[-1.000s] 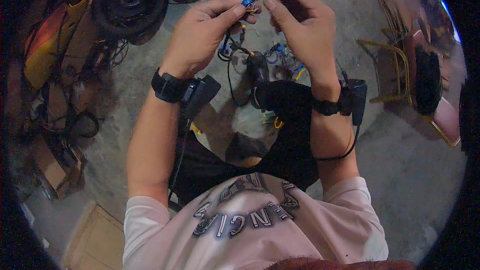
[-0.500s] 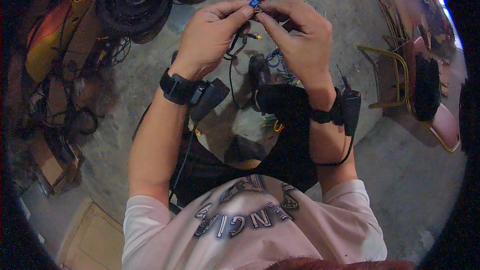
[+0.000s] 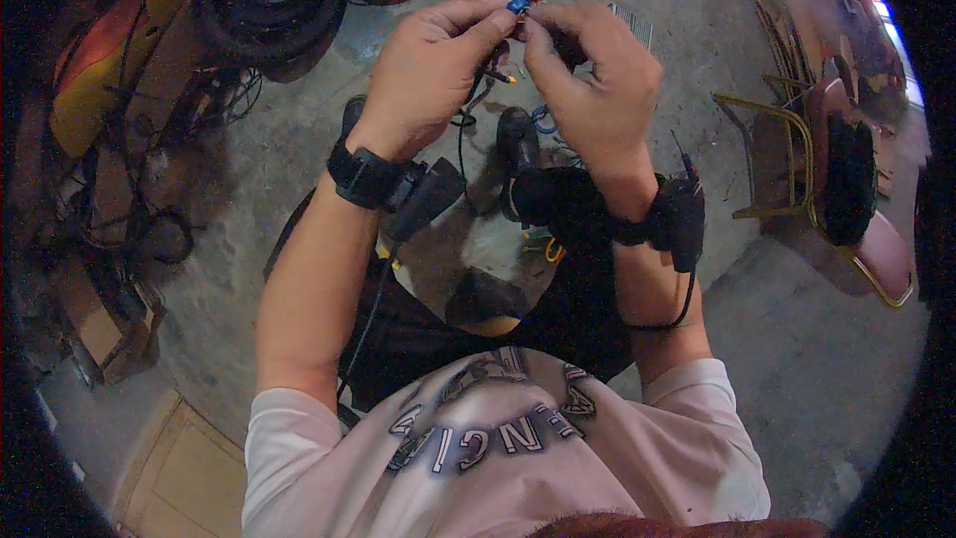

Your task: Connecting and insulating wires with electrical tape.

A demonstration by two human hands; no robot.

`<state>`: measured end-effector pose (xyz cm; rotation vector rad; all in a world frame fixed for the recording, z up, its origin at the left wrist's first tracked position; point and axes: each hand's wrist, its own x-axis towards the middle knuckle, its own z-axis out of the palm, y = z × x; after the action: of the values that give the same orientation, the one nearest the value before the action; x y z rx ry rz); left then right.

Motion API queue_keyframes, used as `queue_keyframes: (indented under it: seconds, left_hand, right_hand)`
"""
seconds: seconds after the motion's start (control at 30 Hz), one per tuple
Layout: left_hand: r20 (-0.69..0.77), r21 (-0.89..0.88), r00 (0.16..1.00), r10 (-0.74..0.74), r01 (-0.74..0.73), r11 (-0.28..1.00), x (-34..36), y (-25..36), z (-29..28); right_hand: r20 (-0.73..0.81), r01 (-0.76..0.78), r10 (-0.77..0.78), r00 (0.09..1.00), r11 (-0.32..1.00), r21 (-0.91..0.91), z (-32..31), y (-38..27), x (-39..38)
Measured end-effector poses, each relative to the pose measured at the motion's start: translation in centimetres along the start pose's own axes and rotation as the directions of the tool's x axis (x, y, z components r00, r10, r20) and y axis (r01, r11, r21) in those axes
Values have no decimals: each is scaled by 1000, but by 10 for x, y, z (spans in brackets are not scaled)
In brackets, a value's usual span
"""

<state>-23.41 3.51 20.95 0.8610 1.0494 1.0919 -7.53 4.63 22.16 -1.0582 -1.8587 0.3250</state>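
Note:
Held up in front of me is a small blue connector (image 3: 518,5) with thin wires at its end. My left hand (image 3: 428,70) pinches it between thumb and forefinger. The thumb and forefinger of my right hand (image 3: 602,75) close at the connector's right side, where the wires are; exactly what they grip is too small to make out. A dark cable with a yellow-tipped end (image 3: 510,80) hangs below my hands. Black straps with box-like devices sit on both wrists.
Black tyres (image 3: 269,20) lie at the far left, beside an orange-yellow panel (image 3: 110,70) and tangled cables. A chair with a gold frame (image 3: 812,159) lies on the right. Blue wire (image 3: 543,120) is on the concrete floor near my dark shoe (image 3: 516,139). Cardboard (image 3: 184,468) lies at lower left.
Both hands have shifted slightly, with the blue connector a little to the right. My right wrist has turned a bit, and the right hand hides more of the wires on the floor.

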Motion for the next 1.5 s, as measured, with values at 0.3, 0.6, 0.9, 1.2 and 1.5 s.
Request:
queue_keyframes:
  seconds: [0.3, 0.6, 0.9, 1.2, 1.5]
  left_hand:
    - [14, -68, 999, 39, -38, 997, -5, -3, 0]
    - [23, -176, 997, 67, -62, 982, -11, -3, -4]
    - [19, -170, 998, 52, -48, 984, -12, -1, -7]
    - [-59, -158, 996, 74, -83, 984, -14, -1, -3]
    - [-17, -168, 997, 81, -83, 982, -17, -1, -2]
  right_hand:
    - [-97, 335, -368, 925, 909, -248, 12, 5, -4]
    - [-93, 385, -415, 905, 892, -237, 16, -1, -5]
    - [-96, 269, -283, 954, 953, -136, 12, -7, -7]
    - [-76, 179, -186, 980, 980, -82, 6, -7, -7]
    - [-2, -292, 303, 953, 919, 264, 0, -7, -12]
